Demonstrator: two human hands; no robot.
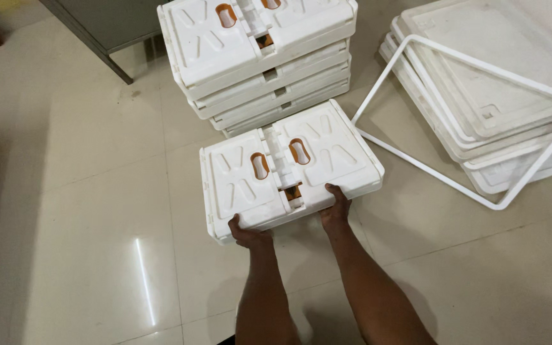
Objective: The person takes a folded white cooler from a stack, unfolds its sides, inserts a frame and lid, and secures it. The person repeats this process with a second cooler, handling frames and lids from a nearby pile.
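Both hands are gripping a white box (292,171), a flat folded plastic one with two orange oval slots on its top face. The left hand (248,232) is clamping the near edge toward the left corner, fingers curling under and thumb pressing on the rim. The right hand (336,209) is clamping the same edge further right, just beside the central notch. The box is being held above the floor (91,211), tilting slightly, with its right end sitting higher in the frame than its left.

Just behind it, a stack (260,54) of the same white boxes is standing on the floor, four or so deep; the far edge of the held box is lying near the foot of that stack, and whether they are touching cannot be told.

To the right, a pile of white trays (480,70) is lying on the floor, and a white frame (456,189) of thin bar is resting partly over them and partly over the tiles. A grey cabinet (113,22) is standing at the top left. The pale tiles are glossy and are reflecting a streak of light near the left forearm.
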